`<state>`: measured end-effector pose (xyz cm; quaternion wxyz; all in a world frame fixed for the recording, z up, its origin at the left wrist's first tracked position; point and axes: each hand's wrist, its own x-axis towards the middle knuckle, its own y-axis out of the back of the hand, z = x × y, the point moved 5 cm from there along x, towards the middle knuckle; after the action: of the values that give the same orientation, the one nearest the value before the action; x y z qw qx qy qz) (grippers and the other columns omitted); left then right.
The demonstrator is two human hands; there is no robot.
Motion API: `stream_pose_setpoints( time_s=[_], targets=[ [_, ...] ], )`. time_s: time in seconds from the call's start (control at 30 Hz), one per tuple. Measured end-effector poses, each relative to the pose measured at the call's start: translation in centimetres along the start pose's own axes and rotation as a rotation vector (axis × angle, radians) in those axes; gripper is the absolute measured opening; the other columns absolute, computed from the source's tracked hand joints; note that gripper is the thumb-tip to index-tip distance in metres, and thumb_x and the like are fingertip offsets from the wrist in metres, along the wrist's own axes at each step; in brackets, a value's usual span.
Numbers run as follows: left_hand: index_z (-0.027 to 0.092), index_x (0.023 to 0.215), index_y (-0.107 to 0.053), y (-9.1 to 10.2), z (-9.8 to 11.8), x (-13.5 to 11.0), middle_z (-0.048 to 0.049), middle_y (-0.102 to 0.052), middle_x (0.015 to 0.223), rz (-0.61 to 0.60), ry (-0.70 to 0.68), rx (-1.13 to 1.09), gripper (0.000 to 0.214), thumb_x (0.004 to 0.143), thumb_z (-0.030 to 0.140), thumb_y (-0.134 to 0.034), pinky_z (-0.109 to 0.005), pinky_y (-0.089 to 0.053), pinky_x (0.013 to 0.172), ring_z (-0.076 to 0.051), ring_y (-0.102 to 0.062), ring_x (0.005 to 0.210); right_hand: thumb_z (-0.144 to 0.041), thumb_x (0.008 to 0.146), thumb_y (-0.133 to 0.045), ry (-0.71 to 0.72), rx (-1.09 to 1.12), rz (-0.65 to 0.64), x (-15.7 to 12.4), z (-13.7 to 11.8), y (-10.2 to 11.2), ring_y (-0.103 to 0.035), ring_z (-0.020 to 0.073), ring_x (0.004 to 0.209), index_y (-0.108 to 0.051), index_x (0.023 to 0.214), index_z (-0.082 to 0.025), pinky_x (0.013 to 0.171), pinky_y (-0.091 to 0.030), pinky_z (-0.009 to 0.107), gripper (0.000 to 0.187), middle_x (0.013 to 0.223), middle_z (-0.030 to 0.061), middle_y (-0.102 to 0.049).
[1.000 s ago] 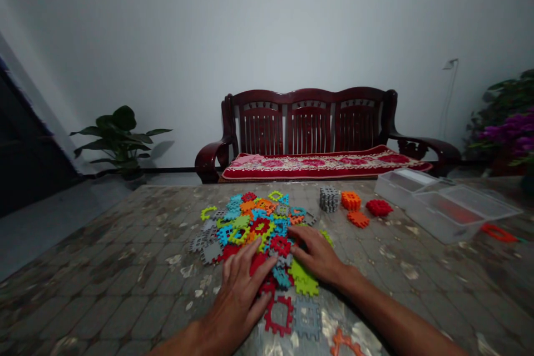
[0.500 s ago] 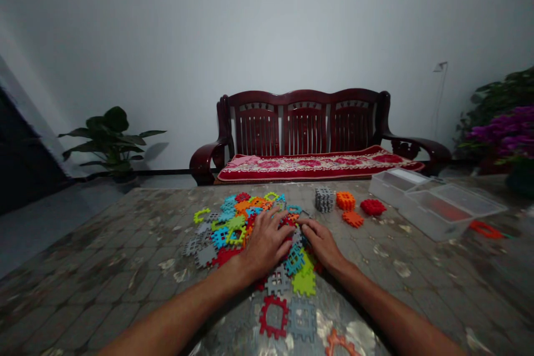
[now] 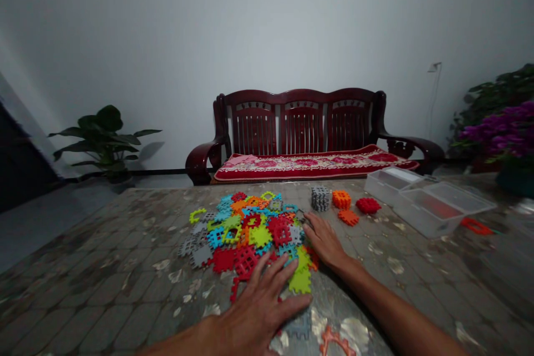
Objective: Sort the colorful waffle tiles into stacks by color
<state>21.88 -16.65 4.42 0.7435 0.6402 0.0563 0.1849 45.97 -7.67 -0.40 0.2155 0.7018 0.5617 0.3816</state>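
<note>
A pile of colourful interlocking plastic puzzle pieces (image 3: 261, 236) with toothed edges lies on the table, in red, lime green, blue, orange and grey. My left hand (image 3: 267, 300) is spread palm down over the near edge of the pile, its fingertips by a red lattice piece (image 3: 245, 261). Under and beside its thumb a grey piece (image 3: 301, 327) partly shows. At the pile's right side rests my right hand (image 3: 325, 240), fingers stretched forward, next to the outermost pieces. An orange ring-shaped piece (image 3: 336, 342) lies alone at the near edge.
Beyond my right hand stand a grey stack (image 3: 320, 199), an orange stack (image 3: 341, 199) with a loose orange piece (image 3: 347, 217), and a red stack (image 3: 368, 205). Farther right is an open clear plastic box (image 3: 429, 214). A wooden bench (image 3: 300, 128) stands behind the table (image 3: 137, 245).
My left hand has drawn back toward me from the middle of the pile, uncovering red and lime pieces. It now covers the near red and grey pieces. My right hand has hardly moved.
</note>
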Motion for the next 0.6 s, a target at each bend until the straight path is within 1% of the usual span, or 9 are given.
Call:
stream_pose_setpoints(
  time_s=[0.07,0.17,0.23,0.3,0.37,0.47,0.53,0.6],
  targets=[
    [0.045,0.164,-0.043,-0.7,-0.1,0.1,-0.0142,-0.034,0.176,-0.027,0.005,0.014,0.092,0.081,0.068,-0.077,-0.075,-0.025,0.126,-0.043,-0.030,0.162,-0.047,0.106,-0.041,0.056,-0.022,-0.043,-0.3,-0.8,-0.4,-0.053,0.0288,0.146,-0.062,0.149,-0.023,0.123,-0.039,0.053,0.053,0.157,0.0116,-0.060],
    [0.037,0.160,-0.051,-1.1,-1.4,1.8,-0.0183,-0.033,0.176,0.002,0.079,0.048,0.087,0.082,0.067,-0.076,-0.076,-0.025,0.124,-0.045,-0.029,0.161,-0.045,0.107,-0.040,0.126,-0.041,-0.080,-0.6,-1.7,-0.6,-0.055,0.0287,0.144,-0.065,0.146,-0.022,0.123,-0.038,0.053,0.051,0.154,0.0117,-0.063],
    [0.032,0.155,-0.057,-1.0,-2.0,3.0,-0.0192,-0.040,0.172,0.032,0.084,0.074,0.083,0.084,0.071,-0.072,-0.076,-0.023,0.125,-0.045,-0.031,0.160,-0.044,0.108,-0.038,0.139,-0.033,-0.071,-0.6,-1.8,-0.5,-0.058,0.0280,0.140,-0.068,0.141,-0.024,0.121,-0.040,0.052,0.049,0.149,0.0104,-0.067],
    [0.030,0.147,-0.064,-0.9,-2.2,3.9,-0.0172,-0.052,0.165,0.080,0.051,0.105,0.075,0.085,0.073,-0.069,-0.073,-0.020,0.128,-0.043,-0.036,0.158,-0.045,0.108,-0.036,0.122,-0.013,-0.053,-0.5,-1.5,-0.3,-0.062,0.0277,0.134,-0.071,0.135,-0.026,0.117,-0.044,0.051,0.048,0.142,0.0095,-0.072],
    [0.028,0.133,-0.072,-0.5,-2.5,4.6,-0.0137,-0.061,0.156,0.163,0.032,0.150,0.056,0.091,0.066,-0.066,-0.070,-0.018,0.130,-0.039,-0.043,0.154,-0.047,0.108,-0.035,0.097,0.014,-0.039,-0.2,-1.1,-0.2,-0.065,0.0284,0.129,-0.075,0.129,-0.026,0.114,-0.045,0.051,0.049,0.136,0.0097,-0.075],
    [0.024,0.111,-0.076,0.1,-3.4,5.4,-0.0106,-0.072,0.141,0.279,0.032,0.228,0.030,0.099,0.048,-0.064,-0.065,-0.023,0.130,-0.034,-0.055,0.145,-0.052,0.107,-0.034,0.075,0.075,-0.021,0.1,-0.6,-0.3,-0.066,0.0300,0.126,-0.078,0.123,-0.025,0.113,-0.045,0.051,0.054,0.132,0.0111,-0.076],
    [0.022,0.101,-0.076,0.4,-4.4,6.1,-0.0082,-0.079,0.125,0.312,0.051,0.236,0.021,0.099,0.040,-0.066,-0.064,-0.028,0.128,-0.031,-0.063,0.135,-0.057,0.106,-0.034,0.063,0.120,-0.003,0.2,-0.4,-0.4,-0.066,0.0310,0.125,-0.079,0.120,-0.025,0.112,-0.045,0.051,0.056,0.130,0.0117,-0.077],
    [0.023,0.097,-0.075,0.8,-5.6,6.8,-0.0050,-0.081,0.113,0.335,0.104,0.194,0.014,0.099,0.035,-0.068,-0.062,-0.031,0.127,-0.027,-0.068,0.126,-0.060,0.105,-0.035,0.040,0.167,0.011,0.3,-0.2,-0.4,-0.066,0.0318,0.124,-0.079,0.120,-0.025,0.112,-0.045,0.052,0.058,0.129,0.0120,-0.077]
  ],
)
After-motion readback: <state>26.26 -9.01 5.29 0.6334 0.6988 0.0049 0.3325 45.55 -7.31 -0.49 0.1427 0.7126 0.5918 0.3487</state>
